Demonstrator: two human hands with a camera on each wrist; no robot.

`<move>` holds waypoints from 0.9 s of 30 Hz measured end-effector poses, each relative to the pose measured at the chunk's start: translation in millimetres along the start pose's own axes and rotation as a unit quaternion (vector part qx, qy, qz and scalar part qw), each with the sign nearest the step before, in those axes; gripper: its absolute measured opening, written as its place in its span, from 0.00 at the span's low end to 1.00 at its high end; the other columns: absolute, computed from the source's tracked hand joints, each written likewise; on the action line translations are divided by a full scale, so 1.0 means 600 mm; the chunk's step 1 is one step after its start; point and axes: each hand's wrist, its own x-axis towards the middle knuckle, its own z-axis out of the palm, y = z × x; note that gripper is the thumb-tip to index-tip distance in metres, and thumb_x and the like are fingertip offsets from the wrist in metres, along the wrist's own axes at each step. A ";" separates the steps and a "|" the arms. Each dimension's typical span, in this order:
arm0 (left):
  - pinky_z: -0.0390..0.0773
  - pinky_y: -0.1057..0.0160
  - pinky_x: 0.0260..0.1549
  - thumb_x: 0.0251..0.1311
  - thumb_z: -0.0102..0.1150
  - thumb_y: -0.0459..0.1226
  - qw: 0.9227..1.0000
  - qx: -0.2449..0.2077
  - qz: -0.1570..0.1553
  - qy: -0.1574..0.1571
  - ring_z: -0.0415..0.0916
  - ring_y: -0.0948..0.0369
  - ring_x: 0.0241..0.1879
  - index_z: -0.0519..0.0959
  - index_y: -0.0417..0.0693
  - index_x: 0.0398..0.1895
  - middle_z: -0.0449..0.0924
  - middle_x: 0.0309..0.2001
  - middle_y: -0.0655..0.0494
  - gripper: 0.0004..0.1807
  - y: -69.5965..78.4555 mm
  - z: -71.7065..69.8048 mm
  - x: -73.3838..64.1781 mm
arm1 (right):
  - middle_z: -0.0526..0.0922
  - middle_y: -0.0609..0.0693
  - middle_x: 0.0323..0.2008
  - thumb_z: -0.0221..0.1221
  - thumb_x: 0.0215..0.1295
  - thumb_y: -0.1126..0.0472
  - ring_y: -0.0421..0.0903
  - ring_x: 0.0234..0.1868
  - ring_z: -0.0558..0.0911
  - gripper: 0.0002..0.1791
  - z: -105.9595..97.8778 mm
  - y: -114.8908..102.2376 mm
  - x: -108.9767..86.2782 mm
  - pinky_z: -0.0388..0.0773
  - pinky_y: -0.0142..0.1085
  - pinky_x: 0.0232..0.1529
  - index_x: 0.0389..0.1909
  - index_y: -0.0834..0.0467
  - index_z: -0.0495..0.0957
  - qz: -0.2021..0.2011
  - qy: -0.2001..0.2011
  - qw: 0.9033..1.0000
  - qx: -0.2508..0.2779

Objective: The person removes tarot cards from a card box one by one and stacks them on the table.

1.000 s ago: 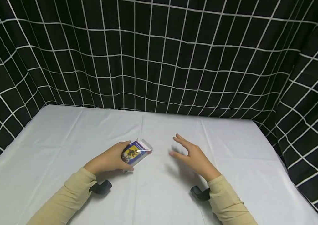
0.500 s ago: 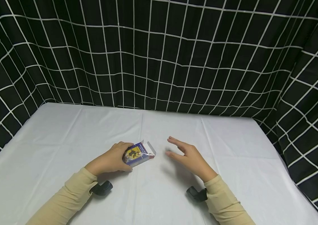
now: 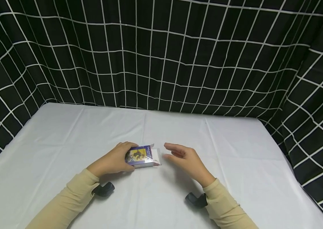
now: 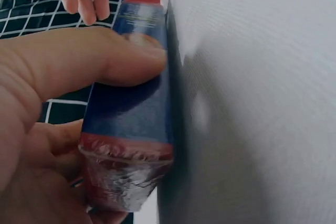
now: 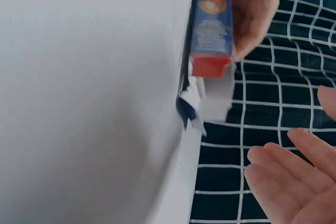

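A blue tarot card box [image 3: 139,155] with a yellow picture on its face lies in my left hand [image 3: 115,163], thumb on the near side and fingers round the far side. In the left wrist view my thumb presses the blue narrow side of the box [image 4: 128,111], and crinkled clear wrap covers its red end. The box's right end stands open, with a white flap [image 5: 218,100] sticking out in the right wrist view. My right hand [image 3: 191,161] hovers just right of that end, fingers loosely bent, touching nothing. What is inside the box cannot be made out.
A white cloth [image 3: 87,127] with fold creases covers the table. Black curtain [image 3: 161,57] with a white grid hangs behind and at both sides. A dark wrist mount [image 3: 104,190] sits under each forearm.
My left hand has turned the box clockwise, so its open end now points right toward my right hand. The right hand has moved left, nearer to the box.
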 end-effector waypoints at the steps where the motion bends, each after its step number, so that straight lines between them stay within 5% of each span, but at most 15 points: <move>1: 0.68 0.46 0.65 0.46 0.73 0.36 1.000 -0.002 0.005 0.003 0.67 0.50 0.62 0.67 0.39 0.68 0.72 0.66 0.44 0.43 0.000 0.000 0.000 | 0.82 0.58 0.58 0.65 0.65 0.57 0.54 0.61 0.81 0.24 0.002 -0.001 0.000 0.75 0.40 0.62 0.59 0.63 0.78 0.005 0.006 1.000 0.003; 12: 0.70 0.52 0.58 0.45 0.71 0.35 0.998 -0.016 0.053 0.028 0.67 0.54 0.58 0.69 0.47 0.67 0.75 0.62 0.50 0.41 0.003 0.001 -0.003 | 0.88 0.52 0.41 0.65 0.59 0.61 0.40 0.41 0.82 0.15 0.017 -0.013 -0.001 0.77 0.32 0.46 0.47 0.61 0.85 0.063 0.073 0.995 0.031; 20: 0.67 0.48 0.62 0.43 0.69 0.32 0.996 -0.027 0.082 0.040 0.64 0.53 0.65 0.69 0.50 0.68 0.72 0.66 0.53 0.41 0.016 -0.001 -0.006 | 0.86 0.61 0.40 0.65 0.59 0.68 0.39 0.33 0.84 0.16 0.022 -0.015 -0.005 0.84 0.36 0.42 0.47 0.71 0.81 0.085 0.052 0.986 0.132; 27: 0.66 0.46 0.63 0.42 0.67 0.30 0.993 -0.022 0.106 0.048 0.63 0.52 0.66 0.69 0.50 0.68 0.71 0.67 0.51 0.42 0.029 -0.005 -0.011 | 0.87 0.59 0.39 0.66 0.59 0.67 0.39 0.33 0.84 0.14 0.029 -0.011 -0.005 0.84 0.35 0.41 0.43 0.70 0.82 0.101 0.062 0.984 0.129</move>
